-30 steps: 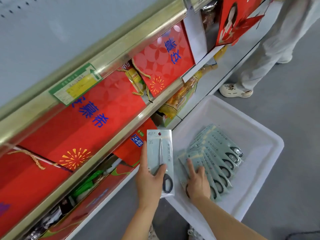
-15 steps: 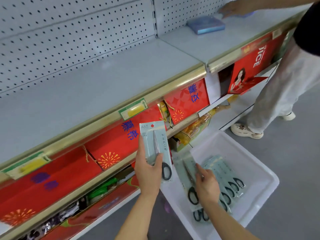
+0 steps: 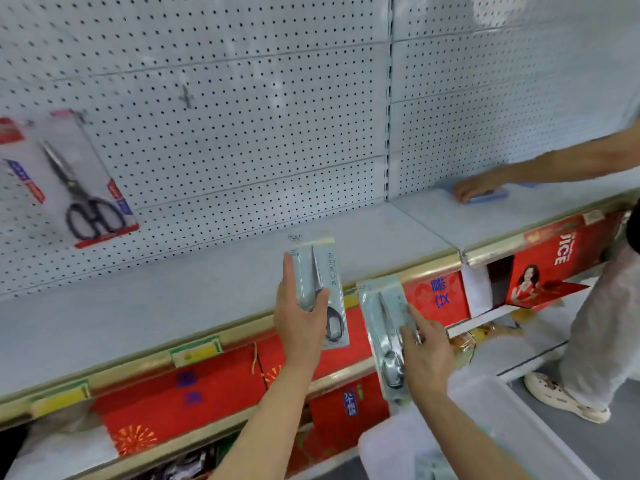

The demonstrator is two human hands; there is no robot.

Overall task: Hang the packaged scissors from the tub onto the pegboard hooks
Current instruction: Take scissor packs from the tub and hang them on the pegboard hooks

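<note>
Now both hands are raised in front of the grey shelf (image 3: 173,299), and each one holds a pale blue scissors pack. The left hand (image 3: 300,322) is closed around the first pack (image 3: 323,292), with the thumb on its left edge and the fingers across its front; this pack stands almost upright above the front edge of the shelf. The right hand (image 3: 427,351) grips the second pack (image 3: 388,337) from the right side, fingers lying on its face; this pack is tilted a little and hangs lower, in front of the gold shelf edge and the red boxes (image 3: 180,393) under the shelf. The two packs are near each other but do not touch.

Behind the shelf rises the pegboard (image 3: 242,116). On it, far to the left, another packaged scissors (image 3: 79,188) with black handles and red trim hangs already. The white tub (image 3: 485,420) is below the shelf, at the lower right, under the right forearm. At the right end of the shelf, another person's hand (image 3: 472,190) rests on a blue object (image 3: 491,195); the picture is blurred there.
</note>
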